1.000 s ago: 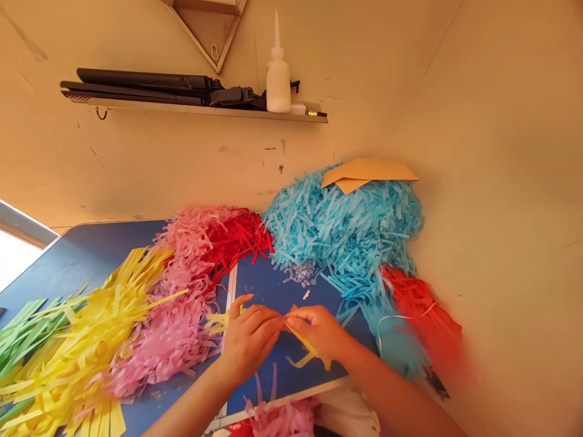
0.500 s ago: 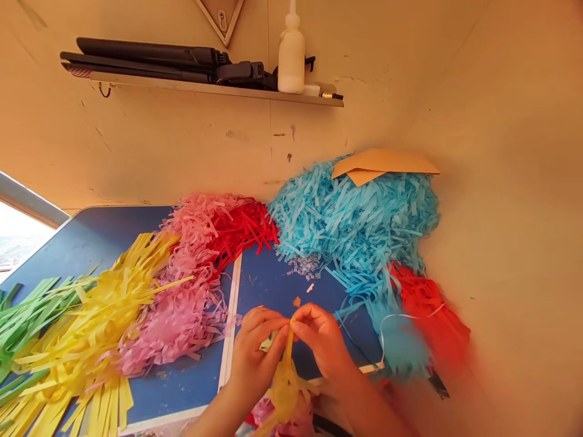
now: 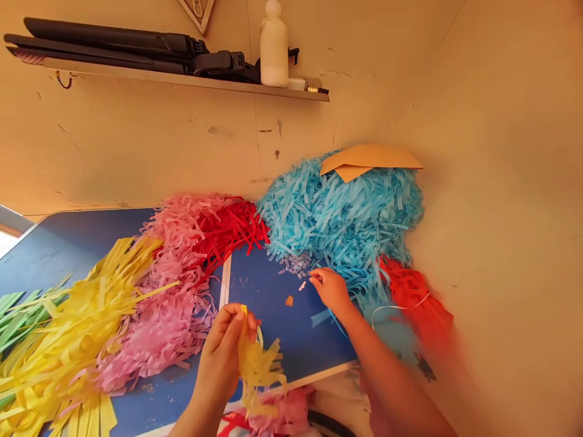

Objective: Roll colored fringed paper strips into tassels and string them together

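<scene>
My left hand point(image 3: 223, 346) is closed around the twisted top of a yellow tissue-paper tassel point(image 3: 257, 364), whose cut strips hang down below my fingers. My right hand point(image 3: 331, 290) reaches forward over the blue table point(image 3: 300, 340), thumb and fingers pinched together; whether anything sits in them is too small to make out. Just beyond its fingertips lies a small heap of pale, shiny bits point(image 3: 296, 263). A small pink scrap point(image 3: 302, 286) and an orange scrap point(image 3: 289, 300) lie close by. Pink and red tissue fringe point(image 3: 285, 413) shows at the table's front edge, below my left hand.
Blue tissue fringe point(image 3: 346, 212) is heaped at the back, with orange paper point(image 3: 368, 161) on top. Red fringe point(image 3: 419, 297) lies at right. Pink point(image 3: 155, 340), yellow point(image 3: 86, 303) and green point(image 3: 27, 321) fringes spread leftward. A shelf point(image 3: 182, 77) holds a white bottle point(image 3: 274, 51).
My hands have parted. My right hand let go of the yellow tassel's top and moved forward and right to the shiny bits; my left hand keeps the tassel, lower left. The view has shifted slightly.
</scene>
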A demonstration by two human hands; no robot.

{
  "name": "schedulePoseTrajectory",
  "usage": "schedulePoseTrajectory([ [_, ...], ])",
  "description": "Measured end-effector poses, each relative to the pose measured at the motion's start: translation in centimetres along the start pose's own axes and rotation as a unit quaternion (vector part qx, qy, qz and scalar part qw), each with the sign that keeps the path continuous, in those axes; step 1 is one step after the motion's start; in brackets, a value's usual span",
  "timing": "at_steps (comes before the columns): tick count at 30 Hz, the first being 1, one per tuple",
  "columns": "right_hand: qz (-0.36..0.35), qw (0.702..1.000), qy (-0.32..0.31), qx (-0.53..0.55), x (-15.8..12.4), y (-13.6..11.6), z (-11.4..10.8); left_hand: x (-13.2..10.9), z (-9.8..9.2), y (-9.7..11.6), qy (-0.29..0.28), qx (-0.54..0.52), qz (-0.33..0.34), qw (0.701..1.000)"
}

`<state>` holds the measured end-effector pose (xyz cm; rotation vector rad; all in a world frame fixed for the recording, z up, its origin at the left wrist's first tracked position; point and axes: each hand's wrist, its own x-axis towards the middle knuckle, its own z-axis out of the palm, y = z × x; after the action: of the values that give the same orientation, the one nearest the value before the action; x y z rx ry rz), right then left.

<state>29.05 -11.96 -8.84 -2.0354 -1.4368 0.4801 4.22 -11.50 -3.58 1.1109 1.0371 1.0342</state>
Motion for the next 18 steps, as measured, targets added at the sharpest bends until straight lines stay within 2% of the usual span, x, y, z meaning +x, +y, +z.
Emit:
schedulePoseTrajectory([
  [2, -0.009, 0.999, -0.012, -0.042, 1.7, 1.6, 0.2, 0.0, 0.5, -0.1, -0.024, -0.024, -0.032, 0.999],
  [4, -0.019, 0.996, -0.026, -0.084, 2.5, 2.2, 0.7, -0.1, 1.3, -0.5, -0.054, 0.001, -0.047, 0.997],
  [7, -0.023, 0.991, -0.039, -0.127, 2.8, 1.7, 1.0, -0.2, 2.2, -1.0, -0.099, 0.054, -0.054, 0.992],
  [9, -0.023, 0.989, -0.041, -0.143, 2.4, 1.0, 0.3, 0.0, 2.3, -1.3, -0.113, 0.071, -0.052, 0.990],
  [11, -0.029, 0.988, -0.041, -0.146, 1.3, -0.2, -0.8, 0.1, 2.1, -1.5, -0.111, 0.065, -0.069, 0.989],
  [14, -0.065, 0.989, -0.050, -0.124, -1.8, -2.3, -1.7, 0.2, 2.0, -1.9, -0.108, 0.019, -0.137, 0.985],
  [16, -0.102, 0.992, -0.046, -0.064, -4.0, -3.5, -1.1, 0.2, 2.3, -2.3, -0.106, -0.025, -0.176, 0.978],
  [18, -0.131, 0.991, -0.016, 0.016, -5.8, -4.2, 0.2, 0.0, 2.8, -2.7, -0.098, -0.058, -0.185, 0.976],
])
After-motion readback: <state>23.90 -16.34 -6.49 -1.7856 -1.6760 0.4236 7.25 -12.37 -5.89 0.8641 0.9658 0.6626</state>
